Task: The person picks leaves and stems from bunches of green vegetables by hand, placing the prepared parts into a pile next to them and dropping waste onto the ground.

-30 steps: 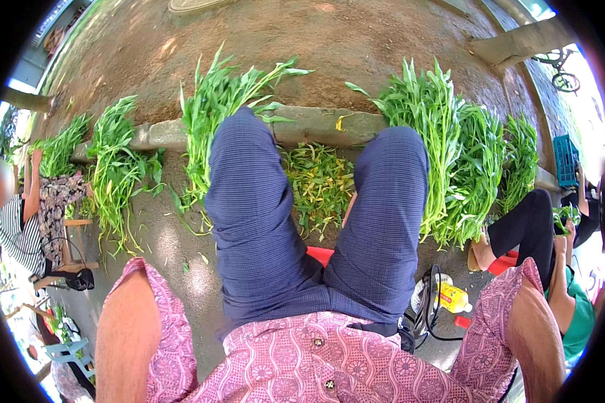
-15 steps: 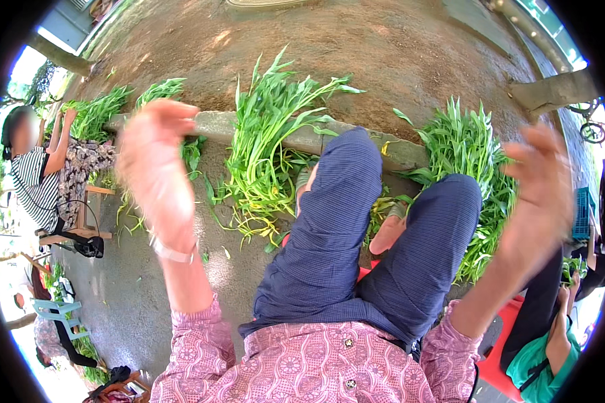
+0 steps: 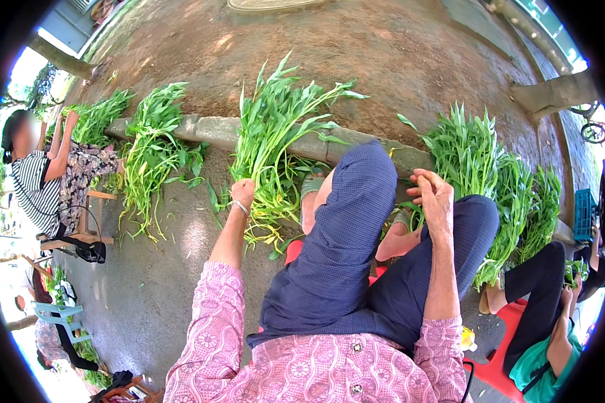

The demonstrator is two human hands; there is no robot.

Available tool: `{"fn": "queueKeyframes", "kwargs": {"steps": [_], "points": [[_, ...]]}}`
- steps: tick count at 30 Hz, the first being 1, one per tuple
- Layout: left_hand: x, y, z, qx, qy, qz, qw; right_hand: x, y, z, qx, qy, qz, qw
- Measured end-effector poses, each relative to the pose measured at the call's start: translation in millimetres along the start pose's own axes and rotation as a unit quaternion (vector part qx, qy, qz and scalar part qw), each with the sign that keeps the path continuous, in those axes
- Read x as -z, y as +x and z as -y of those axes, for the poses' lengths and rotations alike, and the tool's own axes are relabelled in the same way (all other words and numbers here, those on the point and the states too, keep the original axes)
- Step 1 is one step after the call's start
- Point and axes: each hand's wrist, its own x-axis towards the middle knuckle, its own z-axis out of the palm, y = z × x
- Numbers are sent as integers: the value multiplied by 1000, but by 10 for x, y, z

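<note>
My left hand (image 3: 244, 193) is closed at the left edge of a heap of leafy greens (image 3: 270, 138), beside its pale stems. Whether any stem is inside the fist is hidden. That heap leans over the low stone curb, leaves pointing away from me and yellowing bits near the stem ends. Above my right knee is my right hand (image 3: 435, 201), its fingers loosely bent and apart, nothing visible in them. Another bundle of greens (image 3: 460, 151) lies just beyond it, on the right.
More greens (image 3: 156, 148) lie on the left by the curb (image 3: 212, 132). A person in a striped top (image 3: 37, 178) sits at the far left. On the right are a person in green (image 3: 548, 366), a red stool (image 3: 511, 329) and a blue crate (image 3: 583, 213).
Both hands were raised and spread wide, blurred by motion. They have come inward and down: the left is now closed by the middle heap, the right is over my right knee.
</note>
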Motion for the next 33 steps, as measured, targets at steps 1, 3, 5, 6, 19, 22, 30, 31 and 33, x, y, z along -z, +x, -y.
{"fn": "queueKeyframes", "kwargs": {"steps": [1,3,5,6,19,22,30,31,33], "points": [[-43,45,14,-54,62,-11,997,4,-15,-1,-2,-12,7,1000],[-37,115,69,-220,120,-26,968,-19,-44,-9,-6,-35,25,999],[-114,128,18,-225,163,-19,960,-21,-70,-6,-1,-55,19,998],[-155,131,-6,-228,184,-16,956,-26,-83,-3,2,-65,16,998],[-303,430,258,-131,245,57,959,-59,-105,-88,-6,-75,30,997],[-319,453,117,-71,246,115,960,-71,-122,-20,-30,-74,26,996],[-389,384,44,-161,274,8,948,-100,-103,-15,-30,-98,32,994],[-409,379,37,-150,269,11,951,-96,-95,-36,-24,-102,36,994],[-438,372,18,-129,258,14,957,-90,-71,-89,-11,-110,44,993]]}}
